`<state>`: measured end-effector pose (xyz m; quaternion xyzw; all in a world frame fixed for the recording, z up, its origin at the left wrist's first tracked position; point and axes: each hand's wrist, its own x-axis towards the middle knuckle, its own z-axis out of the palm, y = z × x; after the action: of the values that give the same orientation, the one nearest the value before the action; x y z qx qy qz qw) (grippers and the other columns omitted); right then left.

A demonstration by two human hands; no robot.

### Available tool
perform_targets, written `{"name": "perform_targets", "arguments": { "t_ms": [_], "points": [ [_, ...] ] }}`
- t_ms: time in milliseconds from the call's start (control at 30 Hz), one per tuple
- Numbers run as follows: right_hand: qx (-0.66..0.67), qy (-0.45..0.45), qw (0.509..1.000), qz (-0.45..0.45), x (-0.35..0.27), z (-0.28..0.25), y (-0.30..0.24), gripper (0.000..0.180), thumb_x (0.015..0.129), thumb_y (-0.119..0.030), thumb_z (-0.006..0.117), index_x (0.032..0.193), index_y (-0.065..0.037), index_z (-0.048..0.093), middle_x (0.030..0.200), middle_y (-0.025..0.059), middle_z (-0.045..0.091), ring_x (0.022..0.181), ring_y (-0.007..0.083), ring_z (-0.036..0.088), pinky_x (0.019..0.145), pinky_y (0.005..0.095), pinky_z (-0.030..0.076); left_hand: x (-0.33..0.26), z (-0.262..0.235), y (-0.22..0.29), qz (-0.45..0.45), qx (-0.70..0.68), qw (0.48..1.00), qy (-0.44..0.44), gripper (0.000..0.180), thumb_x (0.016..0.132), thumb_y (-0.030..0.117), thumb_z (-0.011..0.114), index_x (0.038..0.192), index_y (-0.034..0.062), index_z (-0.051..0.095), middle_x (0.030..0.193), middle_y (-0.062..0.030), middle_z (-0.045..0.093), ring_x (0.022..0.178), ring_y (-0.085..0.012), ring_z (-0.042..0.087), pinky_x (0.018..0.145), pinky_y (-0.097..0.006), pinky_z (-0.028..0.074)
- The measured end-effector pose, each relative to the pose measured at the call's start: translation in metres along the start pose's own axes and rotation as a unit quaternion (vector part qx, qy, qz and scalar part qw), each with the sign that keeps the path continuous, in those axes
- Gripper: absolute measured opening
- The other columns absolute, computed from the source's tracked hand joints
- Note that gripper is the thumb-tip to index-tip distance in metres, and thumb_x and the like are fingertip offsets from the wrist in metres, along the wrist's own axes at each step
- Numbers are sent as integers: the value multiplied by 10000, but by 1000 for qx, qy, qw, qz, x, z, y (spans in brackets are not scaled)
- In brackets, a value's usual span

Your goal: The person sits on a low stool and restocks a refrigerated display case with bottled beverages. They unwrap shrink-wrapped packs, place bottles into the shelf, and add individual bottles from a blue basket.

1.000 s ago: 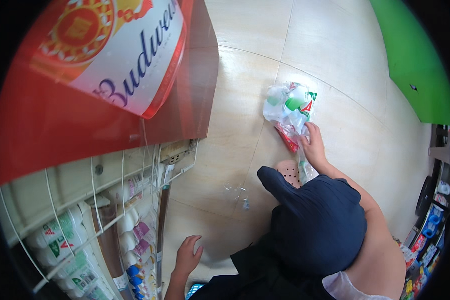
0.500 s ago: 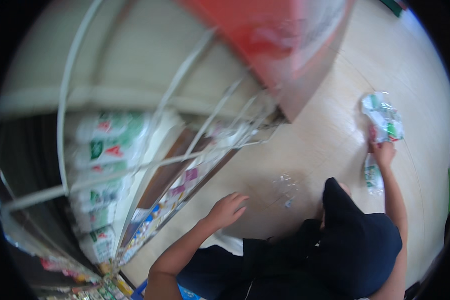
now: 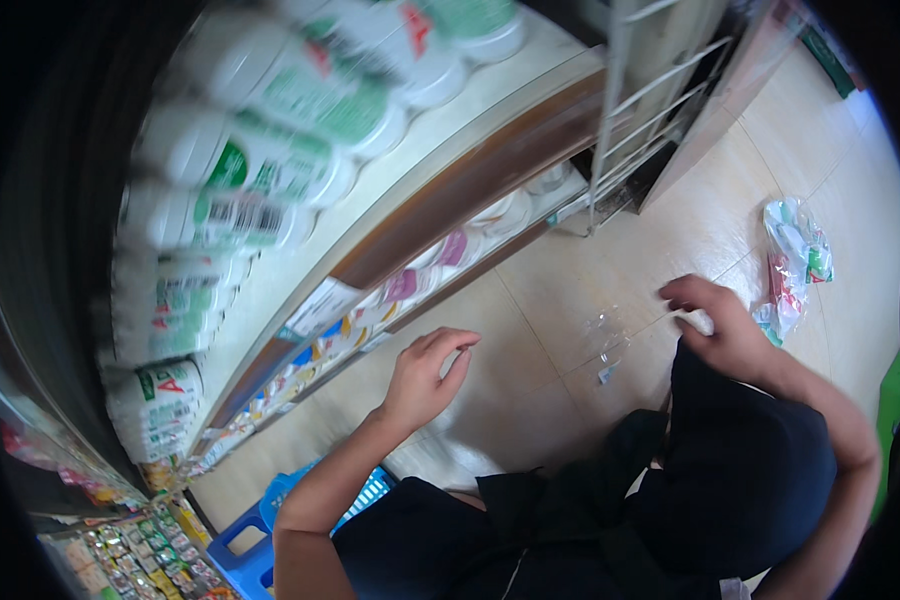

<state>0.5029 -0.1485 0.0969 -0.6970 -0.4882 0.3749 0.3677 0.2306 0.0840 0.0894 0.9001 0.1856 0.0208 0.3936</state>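
Observation:
My left hand (image 3: pixel 428 378) hangs over the floor in front of the shelf, fingers bent together and thumb apart, with nothing in it. Over my knee, my right hand (image 3: pixel 718 330) curls round a small white thing (image 3: pixel 697 320), mostly hidden by the fingers; its kind does not show. Beyond that hand, crumpled clear and printed plastic wrappers (image 3: pixel 795 265) lie on the floor. A thin clear plastic scrap (image 3: pixel 606 335) lies on the tiles between my hands. White and green bottles (image 3: pixel 260 165) stand in rows on the shelf at the left.
The shelf's curved brown front edge (image 3: pixel 440 185) runs diagonally past my left hand. Packed tubs (image 3: pixel 430 280) fill the level below. A white wire rack (image 3: pixel 650 110) stands at the far end. A blue plastic basket (image 3: pixel 370 500) and a blue stool-like thing (image 3: pixel 245 540) sit at lower left.
My right hand has left the wrappers and come back over my knee with a small white thing. The view has swung toward the shelf bottles. My left hand remains empty.

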Motion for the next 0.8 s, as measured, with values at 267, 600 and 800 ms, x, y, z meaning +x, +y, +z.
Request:
{"name": "perform_targets", "arguments": {
  "t_ms": [267, 600, 800],
  "points": [
    [-97, 61, 986, -121, 83, 43, -78, 598, 750, 21, 585, 1287, -63, 334, 1209, 138, 436, 1061, 256, 506, 857, 350, 448, -27, -8, 9, -66, -44, 992, 96, 212, 749, 17, 617, 953, 75, 601, 593, -49, 510, 533, -181, 524, 514, -286, 447],
    [-61, 379, 895, -225, 142, 93, -70, 537, 771, -44, 638, 1221, 13, 350, 1170, 132, 458, 1091, 236, 469, 988, 370, 351, -80, 2, -32, 16, -104, 989, 107, 289, 767, -48, 572, 1041, 43, 567, 571, -44, 471, 491, -115, 469, 483, -234, 401],
    [14, 414, 887, -203, 166, 101, -69, 421, 807, -87, 641, 1152, 13, 422, 1080, 100, 529, 988, 173, 514, 915, 297, 388, -98, 21, -44, -21, -158, 982, 97, 294, 773, -35, 566, 1054, 48, 564, 601, -55, 499, 513, -129, 502, 513, -248, 428]
  ]
}}
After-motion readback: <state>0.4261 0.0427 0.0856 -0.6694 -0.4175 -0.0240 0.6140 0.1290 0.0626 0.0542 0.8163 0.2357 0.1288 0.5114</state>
